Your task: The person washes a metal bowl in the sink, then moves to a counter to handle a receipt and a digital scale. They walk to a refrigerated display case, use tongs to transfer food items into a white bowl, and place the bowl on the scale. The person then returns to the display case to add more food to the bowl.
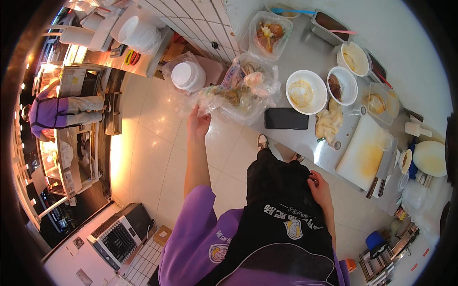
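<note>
My left hand (199, 123) is raised at the near edge of a clear plastic bag (232, 103), its fingertips at the thin plastic; whether they pinch it is hard to tell. The bag holds brownish and pale food and sits at the left end of the steel counter (279, 77). My right hand (319, 189) hangs beside my black apron (282, 186), fingers loosely curled, and appears to hold nothing. A black smartphone (286, 118) lies on the counter right of the bag. Behind it stands a white tub (306, 92) with yellow residue. A crumpled cloth (328, 121) lies beside the tub.
A white cutting board (361, 153) and large knives (385, 164) lie on the counter's right part. A white lidded bucket (188, 76) stands left of the bag. A person (57, 111) in purple works at a lit stall far left. An air cooler (121, 236) stands lower left.
</note>
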Action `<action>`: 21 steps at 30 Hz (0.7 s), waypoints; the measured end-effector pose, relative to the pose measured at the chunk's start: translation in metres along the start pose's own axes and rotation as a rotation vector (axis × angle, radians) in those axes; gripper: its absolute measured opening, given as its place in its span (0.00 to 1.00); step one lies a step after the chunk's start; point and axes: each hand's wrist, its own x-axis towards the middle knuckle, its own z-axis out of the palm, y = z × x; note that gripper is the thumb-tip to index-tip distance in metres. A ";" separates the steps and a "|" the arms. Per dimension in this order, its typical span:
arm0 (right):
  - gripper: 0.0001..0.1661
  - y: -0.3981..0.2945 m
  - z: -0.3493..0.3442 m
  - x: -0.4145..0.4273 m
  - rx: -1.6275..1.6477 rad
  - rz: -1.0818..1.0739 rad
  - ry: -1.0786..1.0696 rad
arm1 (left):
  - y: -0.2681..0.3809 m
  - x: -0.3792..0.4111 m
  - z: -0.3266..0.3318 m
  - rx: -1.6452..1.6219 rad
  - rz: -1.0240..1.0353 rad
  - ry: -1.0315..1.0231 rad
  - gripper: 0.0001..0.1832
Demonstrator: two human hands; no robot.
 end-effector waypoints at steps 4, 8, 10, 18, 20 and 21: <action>0.23 0.004 0.000 0.002 0.001 -0.004 0.001 | 0.000 0.002 0.002 0.012 0.018 0.018 0.11; 0.23 0.005 -0.001 0.004 0.001 -0.002 0.003 | 0.004 -0.014 0.019 0.059 0.184 -0.027 0.13; 0.24 0.002 -0.003 0.003 0.004 0.035 -0.007 | 0.009 -0.036 0.044 0.097 0.305 -0.082 0.15; 0.23 -0.001 -0.003 0.009 -0.034 -0.003 -0.045 | -0.015 -0.078 0.143 0.691 0.978 -0.386 0.31; 0.23 -0.002 -0.003 0.009 -0.041 -0.009 -0.043 | -0.029 -0.086 0.168 1.189 1.192 -0.455 0.32; 0.23 -0.004 -0.003 0.008 -0.041 -0.010 -0.045 | -0.032 -0.091 0.179 1.519 1.269 -0.472 0.32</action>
